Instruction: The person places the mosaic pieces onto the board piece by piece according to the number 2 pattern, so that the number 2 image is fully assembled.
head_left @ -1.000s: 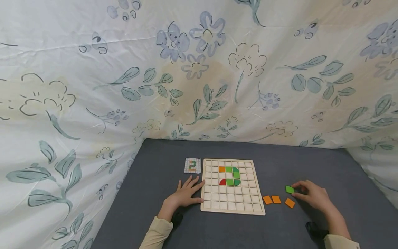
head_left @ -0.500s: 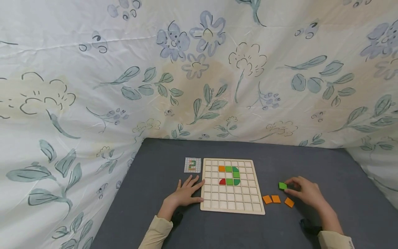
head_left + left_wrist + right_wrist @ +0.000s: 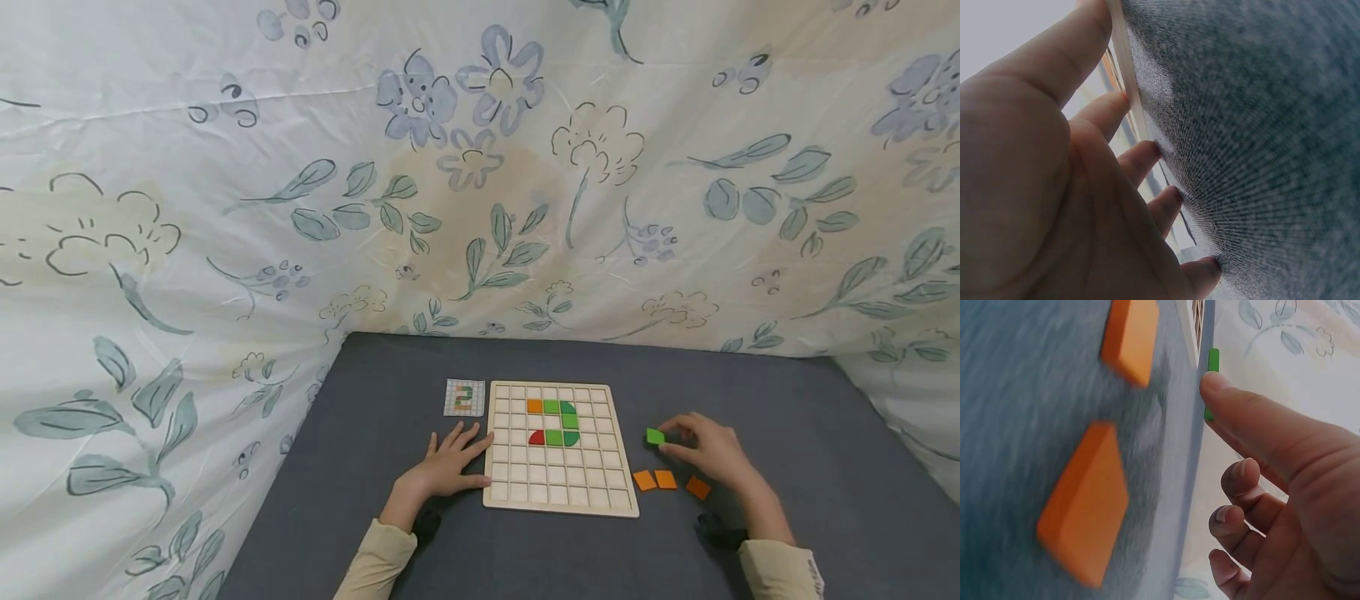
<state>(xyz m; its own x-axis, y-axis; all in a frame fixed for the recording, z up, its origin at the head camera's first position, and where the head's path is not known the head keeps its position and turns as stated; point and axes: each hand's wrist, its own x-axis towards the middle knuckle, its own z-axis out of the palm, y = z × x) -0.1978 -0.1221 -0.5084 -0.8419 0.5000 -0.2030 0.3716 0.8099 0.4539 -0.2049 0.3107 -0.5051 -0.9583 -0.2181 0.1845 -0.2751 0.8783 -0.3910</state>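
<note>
My right hand (image 3: 708, 447) pinches a green square tile (image 3: 655, 437) between thumb and forefinger, just right of the wooden grid board (image 3: 525, 493). In the right wrist view the green tile (image 3: 1212, 360) shows edge-on past the thumb, and the other fingers curl loosely. With its fingers spread, my left hand (image 3: 442, 471) lies by the board's left edge, thumb and forefinger touching it. The left wrist view shows the left hand (image 3: 1085, 181) from the palm side. Set in the board's cells are an orange tile (image 3: 535, 407), a red quarter-round tile (image 3: 537, 437) and several green ones.
Three loose orange tiles (image 3: 665, 479) lie on the dark cloth right of the board, below the right hand. A small pattern card (image 3: 464, 398) with a coloured figure sits at the board's upper left. A floral curtain (image 3: 480, 208) hangs behind the table.
My right hand has moved left and a little farther away from me, carrying the green tile toward the board. The left hand and the board have stayed where they were.
</note>
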